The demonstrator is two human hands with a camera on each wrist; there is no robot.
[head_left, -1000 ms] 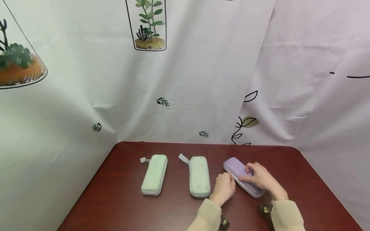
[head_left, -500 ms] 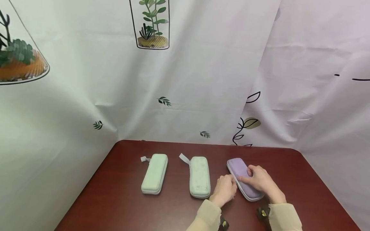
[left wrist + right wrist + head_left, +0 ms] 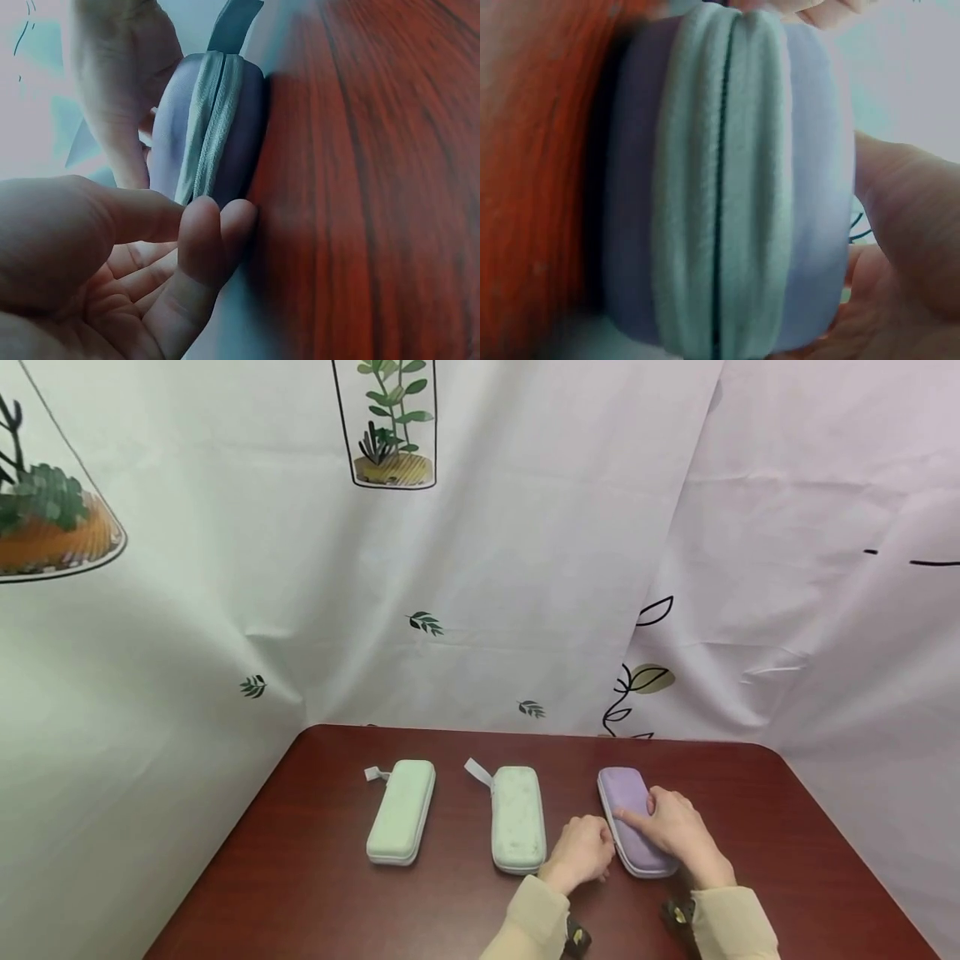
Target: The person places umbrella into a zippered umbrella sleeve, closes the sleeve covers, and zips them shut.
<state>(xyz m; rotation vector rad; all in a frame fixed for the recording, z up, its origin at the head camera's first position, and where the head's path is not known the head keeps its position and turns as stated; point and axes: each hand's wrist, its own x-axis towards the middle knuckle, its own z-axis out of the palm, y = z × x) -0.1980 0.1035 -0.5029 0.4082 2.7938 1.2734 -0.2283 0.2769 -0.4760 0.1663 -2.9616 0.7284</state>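
A purple zippered case (image 3: 624,792) lies on the table at the right, its long side slightly slanted. My right hand (image 3: 675,828) holds it from the right, thumb across the lid and the other fingers bent at its far side. My left hand (image 3: 581,852) is at the case's left edge. In the left wrist view, its thumb and fingertips pinch together right at the zipper (image 3: 212,127); whatever they pinch is hidden between them. A fabric tab (image 3: 234,26) sticks out at the zipper's far end. The right wrist view shows the pale zipper band (image 3: 720,187) closed along this end.
Two pale green zippered cases lie to the left: a plain one (image 3: 402,814) and a speckled one (image 3: 518,822), each with a loop tab at its upper left. The dark red table (image 3: 315,877) ends at a printed curtain (image 3: 480,568) behind.
The purple case has turned, its far end swinging right and its near end left, so it points straighter away. My right hand has moved slightly left with it; my left hand stays at its edge.
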